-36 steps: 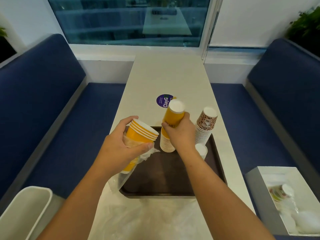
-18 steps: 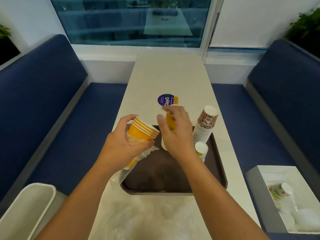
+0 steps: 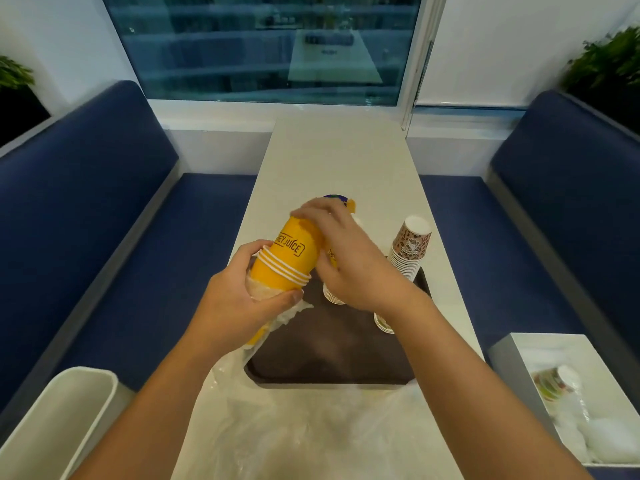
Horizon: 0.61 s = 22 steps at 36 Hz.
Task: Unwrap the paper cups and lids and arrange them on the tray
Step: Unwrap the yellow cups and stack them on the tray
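My left hand (image 3: 239, 303) grips a stack of yellow paper cups still partly inside its clear plastic wrapper (image 3: 277, 317), above the tray's left edge. My right hand (image 3: 349, 261) grips the bare upper end of those yellow cups (image 3: 294, 252), printed "HEY JUICE", which juts out of the wrapper. On the dark brown tray (image 3: 329, 362) a yellow cup stack (image 3: 333, 296) stands mostly hidden behind my right hand. A tall stack of brown patterned cups (image 3: 410, 251) stands at the tray's far right, and a small cup (image 3: 382, 323) shows under my right wrist.
Crumpled clear plastic (image 3: 298, 431) lies on the white table near me. A white bin (image 3: 52, 424) stands at the lower left. A white box (image 3: 519, 351) on the right seat holds wrapped cups (image 3: 554, 382). Blue benches flank the table.
My right hand let go of the yellow stack on the tray and came left to grip the yellow cups in my left hand. More of them now stick out of the wrapper.
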### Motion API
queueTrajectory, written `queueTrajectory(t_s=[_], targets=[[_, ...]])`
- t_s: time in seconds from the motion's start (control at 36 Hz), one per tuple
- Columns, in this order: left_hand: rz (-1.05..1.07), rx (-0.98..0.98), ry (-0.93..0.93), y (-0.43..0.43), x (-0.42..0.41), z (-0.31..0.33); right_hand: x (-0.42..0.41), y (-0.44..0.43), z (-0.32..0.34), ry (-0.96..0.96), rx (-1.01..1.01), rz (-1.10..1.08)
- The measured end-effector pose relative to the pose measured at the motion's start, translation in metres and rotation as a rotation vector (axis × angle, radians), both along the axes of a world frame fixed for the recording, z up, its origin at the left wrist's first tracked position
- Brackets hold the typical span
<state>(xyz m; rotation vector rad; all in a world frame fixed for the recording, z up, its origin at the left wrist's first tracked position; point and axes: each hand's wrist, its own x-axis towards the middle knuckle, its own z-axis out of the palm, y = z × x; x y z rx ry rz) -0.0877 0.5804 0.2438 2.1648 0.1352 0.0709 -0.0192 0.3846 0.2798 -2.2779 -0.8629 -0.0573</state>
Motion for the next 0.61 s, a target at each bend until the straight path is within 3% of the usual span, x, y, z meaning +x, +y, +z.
queueTrajectory(t_s=[0.11, 0.17, 0.28, 0.42, 0.61], targets=[[-0.030, -0.009, 0.014, 0.000, 0.002, 0.002, -0.003, 0.006, -0.005, -0.202, -0.397, 0.094], [-0.039, -0.009, 0.021, -0.001, 0.004, 0.002, 0.006, 0.004, -0.011, -0.284, -0.379, 0.032], [-0.009, -0.033, 0.028, 0.001, 0.010, 0.002, 0.032, -0.011, -0.018, -0.457, -0.153, -0.235], [0.022, -0.046, 0.040, 0.000, 0.019, 0.000, 0.050, -0.010, -0.036, -0.132, 0.258, -0.622], [0.050, -0.074, 0.049, -0.008, 0.031, -0.006, 0.063, -0.006, -0.106, 0.242, 0.156, -0.718]])
